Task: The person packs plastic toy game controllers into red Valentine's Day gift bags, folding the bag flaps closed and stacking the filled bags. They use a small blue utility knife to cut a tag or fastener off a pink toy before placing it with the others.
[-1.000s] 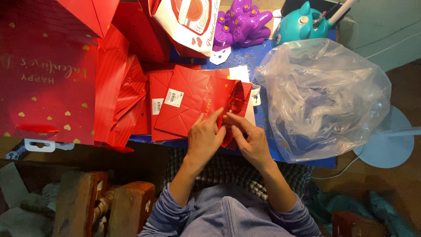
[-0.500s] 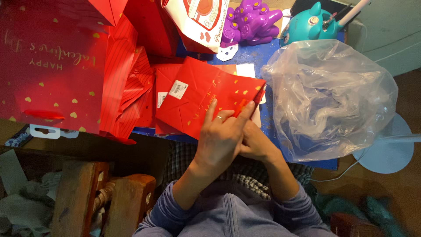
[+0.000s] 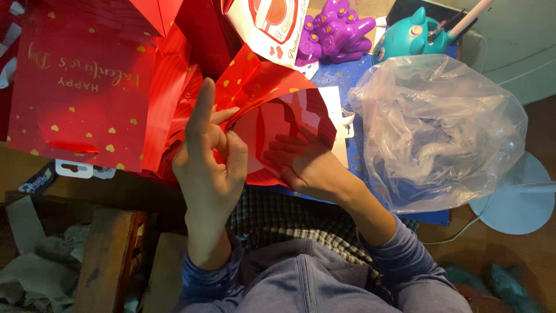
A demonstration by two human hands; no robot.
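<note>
My left hand point(image 3: 209, 165) pinches the near edge of a red paper gift bag point(image 3: 272, 87) with gold hearts, its index finger pointing up. The bag's mouth is spread and faces me. My right hand point(image 3: 304, 165) reaches into that opening, fingers spread flat against the shiny red inside. The bag is lifted off a blue table point(image 3: 347, 75) just in front of my lap.
A stack of flat red gift bags point(image 3: 81, 87) with gold lettering lies at the left. A large crumpled clear plastic bag point(image 3: 440, 127) fills the right. A purple toy point(image 3: 336, 35), a teal toy point(image 3: 405, 37) and a white printed bag point(image 3: 272, 23) sit at the back.
The red bag was folded flat under both hands; now it is lifted and spread, with my right hand inside it and my left hand raised at its edge.
</note>
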